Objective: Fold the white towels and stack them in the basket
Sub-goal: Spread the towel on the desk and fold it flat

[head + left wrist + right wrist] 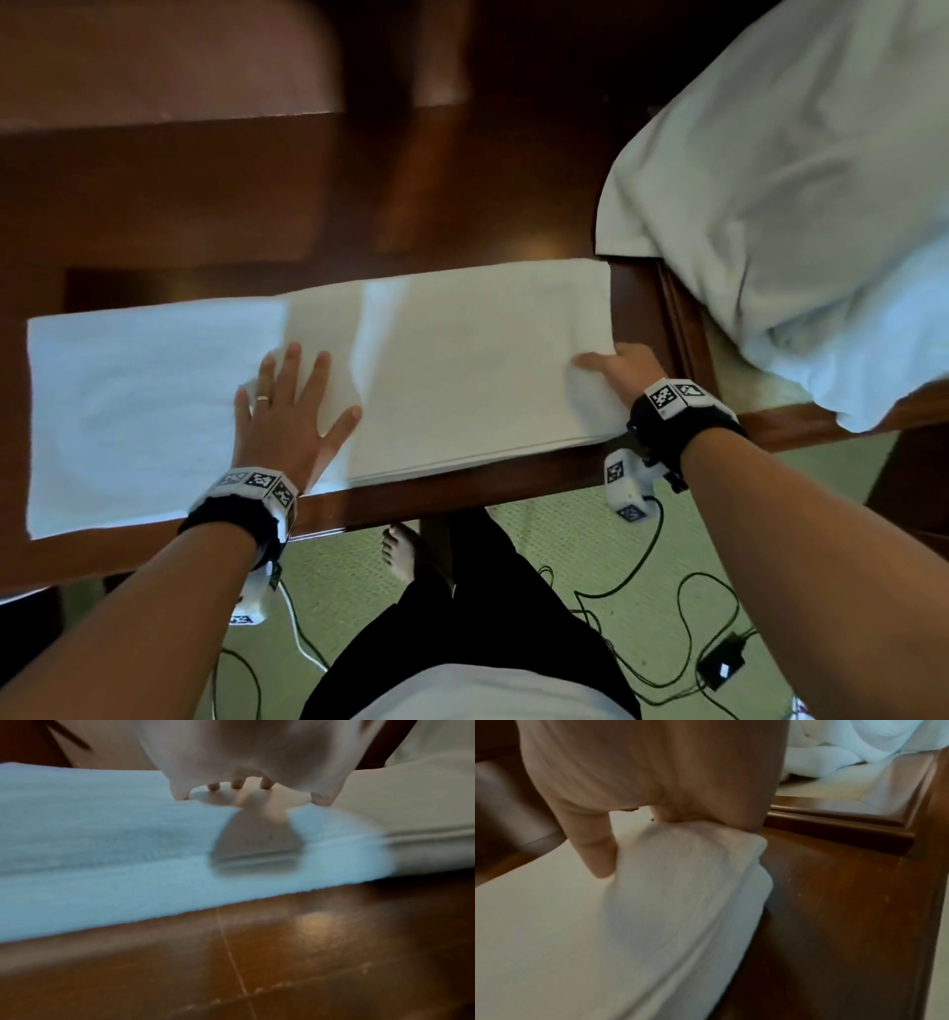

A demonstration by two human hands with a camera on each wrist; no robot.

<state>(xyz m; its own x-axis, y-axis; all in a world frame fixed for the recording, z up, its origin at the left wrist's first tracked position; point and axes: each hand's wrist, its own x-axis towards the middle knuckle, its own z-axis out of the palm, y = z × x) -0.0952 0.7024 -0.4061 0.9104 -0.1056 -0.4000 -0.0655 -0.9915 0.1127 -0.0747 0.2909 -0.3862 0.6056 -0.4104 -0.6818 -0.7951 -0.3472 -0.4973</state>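
Head view, towel: a white towel (318, 380) lies long-ways across the dark wooden table (462, 216), its right part folded double and its left part a single layer.
Head view, left hand: the left hand (287, 411) lies flat on the towel at about 8 o'clock from the picture's middle, fingers straight and spread (a ring shows on one finger).
Head view, right hand: the right hand (624, 367) is at the towel's right end, at about 3 o'clock, thumb on top of the lifted corner; the other fingers are hidden under the cloth.
Head view, surroundings: a heap of white cloth (801, 205) sits at 2 o'clock; cables (667, 642) lie on the green floor at 5 o'clock.
Left wrist view: fingertips (181, 793) press down on the towel (102, 841), the table (282, 953) in front (picture blurred).
Right wrist view: thumb and fingers (593, 850) pinch the towel's folded corner (685, 866), raised off the table (834, 902).
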